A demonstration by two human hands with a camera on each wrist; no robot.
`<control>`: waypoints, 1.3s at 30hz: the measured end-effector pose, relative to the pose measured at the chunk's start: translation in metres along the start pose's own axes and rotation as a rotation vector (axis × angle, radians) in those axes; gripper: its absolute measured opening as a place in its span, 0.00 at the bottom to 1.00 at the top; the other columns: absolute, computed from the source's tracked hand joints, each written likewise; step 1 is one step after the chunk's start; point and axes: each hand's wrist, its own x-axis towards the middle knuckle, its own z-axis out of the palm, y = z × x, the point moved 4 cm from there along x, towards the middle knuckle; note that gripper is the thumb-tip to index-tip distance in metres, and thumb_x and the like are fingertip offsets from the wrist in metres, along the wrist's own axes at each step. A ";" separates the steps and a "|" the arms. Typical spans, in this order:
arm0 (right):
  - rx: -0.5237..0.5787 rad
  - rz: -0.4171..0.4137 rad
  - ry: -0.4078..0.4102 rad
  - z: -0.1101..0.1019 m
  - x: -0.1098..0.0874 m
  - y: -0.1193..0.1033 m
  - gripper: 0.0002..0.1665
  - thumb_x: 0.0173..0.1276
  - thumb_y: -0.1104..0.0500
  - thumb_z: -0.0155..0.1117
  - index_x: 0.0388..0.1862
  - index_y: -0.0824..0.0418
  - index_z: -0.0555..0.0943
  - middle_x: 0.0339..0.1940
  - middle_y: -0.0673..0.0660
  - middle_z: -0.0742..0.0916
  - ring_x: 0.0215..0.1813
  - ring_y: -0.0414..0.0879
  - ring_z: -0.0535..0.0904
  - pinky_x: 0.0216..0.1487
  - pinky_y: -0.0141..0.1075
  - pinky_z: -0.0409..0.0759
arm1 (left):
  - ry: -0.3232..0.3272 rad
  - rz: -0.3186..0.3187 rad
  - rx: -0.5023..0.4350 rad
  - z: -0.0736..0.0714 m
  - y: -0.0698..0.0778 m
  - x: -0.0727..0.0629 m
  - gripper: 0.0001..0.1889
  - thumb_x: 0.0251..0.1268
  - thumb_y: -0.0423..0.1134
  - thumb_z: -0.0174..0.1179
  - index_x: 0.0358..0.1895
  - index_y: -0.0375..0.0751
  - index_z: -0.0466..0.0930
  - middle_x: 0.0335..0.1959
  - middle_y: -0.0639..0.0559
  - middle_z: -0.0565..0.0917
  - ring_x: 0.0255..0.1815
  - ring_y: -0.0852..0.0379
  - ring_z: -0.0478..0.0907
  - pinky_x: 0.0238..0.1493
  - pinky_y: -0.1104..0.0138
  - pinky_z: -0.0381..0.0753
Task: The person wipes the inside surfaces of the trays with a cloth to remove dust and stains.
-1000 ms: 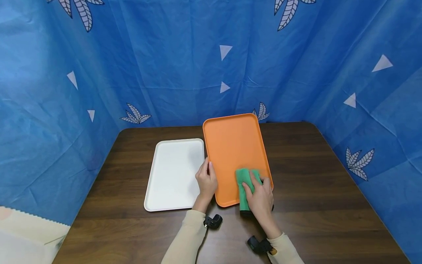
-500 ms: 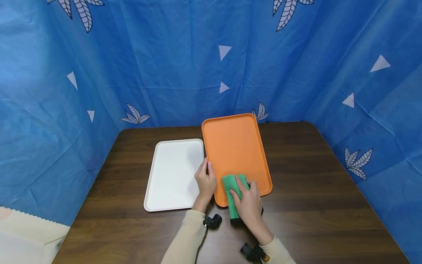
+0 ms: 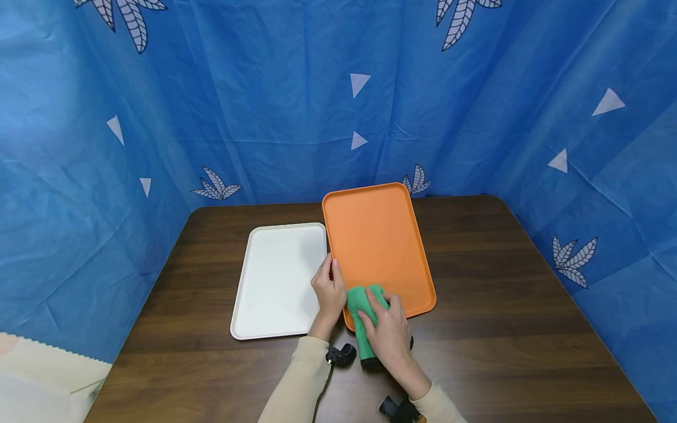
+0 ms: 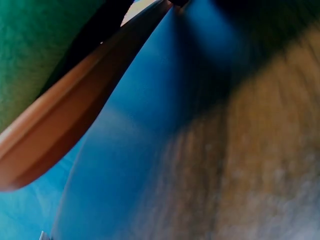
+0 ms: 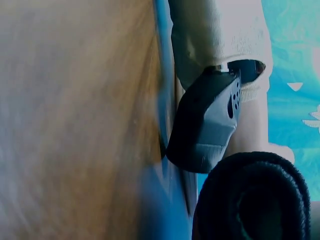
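Pinched at its left rim by my left hand (image 3: 330, 294), an orange rectangular tray (image 3: 378, 241) slants over the table in the head view. My right hand (image 3: 390, 335) grips a folded green cloth (image 3: 361, 308) with a black hem, pressing it on the tray's near left corner, close to the left wrist. In the left wrist view the tray's edge (image 4: 60, 125) stands above the tabletop, with the cloth (image 4: 35, 45) over it. The cloth's dark rolled end (image 5: 255, 195) fills the lower part of the right wrist view. The fingers under the tray are hidden.
A white tray (image 3: 280, 282) lies flat on the dark wooden table (image 3: 502, 294), just left of the orange one. Blue curtain (image 3: 291, 117) surrounds the table's back and sides. Black wrist cameras (image 3: 341, 355) sit on both forearms.
The right hand has slid the cloth leftward and toward me along the tray's near end, from the right corner to the left. The left hand keeps its hold on the tray, almost still.
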 end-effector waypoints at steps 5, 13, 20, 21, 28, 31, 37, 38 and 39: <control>0.009 0.006 -0.014 0.000 -0.002 -0.003 0.32 0.57 0.53 0.75 0.61 0.59 0.81 0.49 0.68 0.78 0.45 0.57 0.78 0.32 0.48 0.78 | -0.003 -0.024 -0.004 0.001 -0.003 -0.001 0.11 0.65 0.23 0.55 0.48 0.21 0.80 0.29 0.34 0.84 0.23 0.49 0.80 0.23 0.64 0.79; -0.025 0.001 -0.044 0.002 -0.009 -0.005 0.31 0.57 0.52 0.75 0.60 0.57 0.81 0.47 0.66 0.78 0.42 0.55 0.78 0.29 0.45 0.77 | 0.004 -0.048 -0.006 0.001 -0.005 -0.003 0.11 0.66 0.23 0.54 0.47 0.21 0.81 0.28 0.35 0.84 0.22 0.50 0.79 0.22 0.65 0.77; -0.041 0.000 -0.069 0.001 -0.014 -0.005 0.30 0.57 0.53 0.76 0.59 0.56 0.82 0.46 0.65 0.79 0.42 0.54 0.78 0.30 0.46 0.77 | 0.002 -0.081 -0.002 0.001 -0.006 -0.003 0.11 0.66 0.24 0.54 0.47 0.20 0.80 0.32 0.32 0.85 0.24 0.47 0.81 0.23 0.63 0.79; -0.043 0.007 -0.078 0.001 -0.014 -0.005 0.30 0.57 0.52 0.75 0.59 0.56 0.82 0.47 0.65 0.79 0.42 0.55 0.78 0.30 0.46 0.77 | -0.001 -0.085 -0.002 0.001 -0.006 -0.003 0.11 0.66 0.24 0.54 0.47 0.20 0.80 0.31 0.32 0.85 0.24 0.47 0.81 0.23 0.63 0.79; -0.056 0.035 -0.116 -0.004 -0.014 0.000 0.29 0.57 0.53 0.76 0.59 0.54 0.83 0.48 0.66 0.80 0.44 0.56 0.79 0.31 0.48 0.79 | -0.024 -0.099 0.008 0.003 -0.008 -0.004 0.11 0.67 0.24 0.53 0.46 0.21 0.81 0.29 0.33 0.85 0.23 0.48 0.80 0.23 0.62 0.79; -0.064 0.053 -0.127 -0.007 -0.012 0.005 0.29 0.57 0.52 0.76 0.59 0.54 0.83 0.48 0.65 0.80 0.44 0.56 0.79 0.32 0.48 0.79 | -0.009 -0.069 0.018 0.003 -0.007 -0.004 0.10 0.66 0.23 0.54 0.46 0.20 0.81 0.29 0.33 0.85 0.23 0.48 0.81 0.23 0.61 0.79; -0.074 0.105 -0.142 -0.016 -0.007 0.023 0.29 0.58 0.53 0.75 0.59 0.55 0.82 0.48 0.66 0.80 0.43 0.57 0.79 0.33 0.48 0.78 | 0.008 -0.024 0.026 0.003 -0.006 -0.004 0.10 0.63 0.21 0.56 0.45 0.19 0.81 0.28 0.33 0.84 0.22 0.47 0.80 0.22 0.60 0.79; -0.076 0.115 -0.143 -0.018 -0.006 0.027 0.29 0.58 0.53 0.75 0.60 0.55 0.82 0.48 0.66 0.80 0.43 0.57 0.79 0.32 0.48 0.77 | 0.007 -0.020 0.027 0.003 -0.006 -0.004 0.10 0.63 0.21 0.56 0.45 0.19 0.81 0.29 0.33 0.84 0.22 0.47 0.80 0.23 0.60 0.79; -0.079 0.130 -0.145 -0.020 -0.005 0.030 0.29 0.58 0.53 0.74 0.60 0.55 0.82 0.48 0.66 0.80 0.42 0.57 0.78 0.31 0.47 0.77 | 0.007 -0.019 0.029 0.003 -0.006 -0.004 0.10 0.63 0.21 0.56 0.44 0.19 0.81 0.29 0.32 0.84 0.23 0.47 0.81 0.23 0.59 0.79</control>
